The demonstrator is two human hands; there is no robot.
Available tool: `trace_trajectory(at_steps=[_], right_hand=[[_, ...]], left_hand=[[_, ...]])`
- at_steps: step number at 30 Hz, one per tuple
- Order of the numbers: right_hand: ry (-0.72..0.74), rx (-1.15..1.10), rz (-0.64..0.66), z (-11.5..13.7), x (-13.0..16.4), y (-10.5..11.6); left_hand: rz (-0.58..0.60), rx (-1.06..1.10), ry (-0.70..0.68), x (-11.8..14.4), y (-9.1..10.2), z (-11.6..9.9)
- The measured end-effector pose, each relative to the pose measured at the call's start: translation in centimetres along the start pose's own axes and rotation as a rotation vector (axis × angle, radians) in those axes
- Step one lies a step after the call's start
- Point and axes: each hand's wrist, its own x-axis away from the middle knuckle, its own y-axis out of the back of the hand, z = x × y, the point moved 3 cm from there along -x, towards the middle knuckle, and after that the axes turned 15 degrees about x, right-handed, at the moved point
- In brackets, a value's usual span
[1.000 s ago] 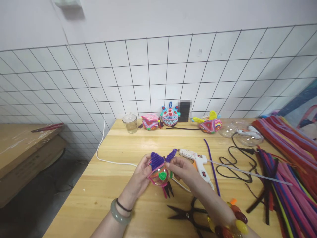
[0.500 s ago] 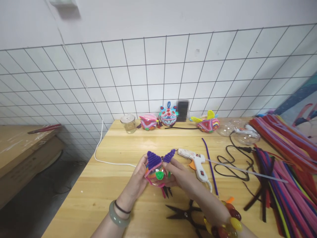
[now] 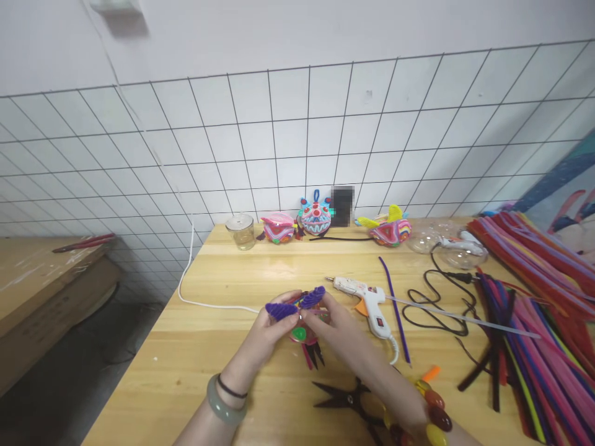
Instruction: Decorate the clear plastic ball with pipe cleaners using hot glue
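Between my hands is a clear ball ornament (image 3: 300,335) decorated with pipe cleaners, with two purple ears on top and a green disc on its side. My left hand (image 3: 269,331) wraps its left side, thumb against the left purple ear (image 3: 281,311). Around the right side curls my right hand (image 3: 333,322), its fingers at the right purple ear (image 3: 312,297). The fingertips behind the ball are hidden. A pink stem and dark pointed tips (image 3: 315,355) show just under the ball. Black scissors (image 3: 349,399) lie below my right forearm.
A white hot glue gun (image 3: 367,300) with a glue stick lies right of my hands, beside a purple pipe cleaner (image 3: 395,310). Pipe cleaner bundles (image 3: 534,347) cover the right side. Decorated ornaments (image 3: 315,215) and a glass cup (image 3: 242,232) stand along the back.
The ornament has tipped, so its purple ears lean lower and flatter. My left thumb has moved up onto the left ear, and my fingers cover more of the ball.
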Motion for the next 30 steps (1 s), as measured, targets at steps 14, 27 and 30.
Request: trace_trajectory(at_steps=[14,27,30], right_hand=[[0.021,0.016,0.017,0.4,0.5,-0.3],[-0.011,-0.153,0.012,1.0,1.1,0.6],[0.034,-0.077,-0.028,1.5,1.0,1.1]], left_hand=[[-0.041,0.022,-0.021,-0.2,0.2,0.0],[-0.065,0.539,0.082,-0.6,1.4,-1.2],[-0.08,0.567,0.102,-0.6,1.7,-1.0]])
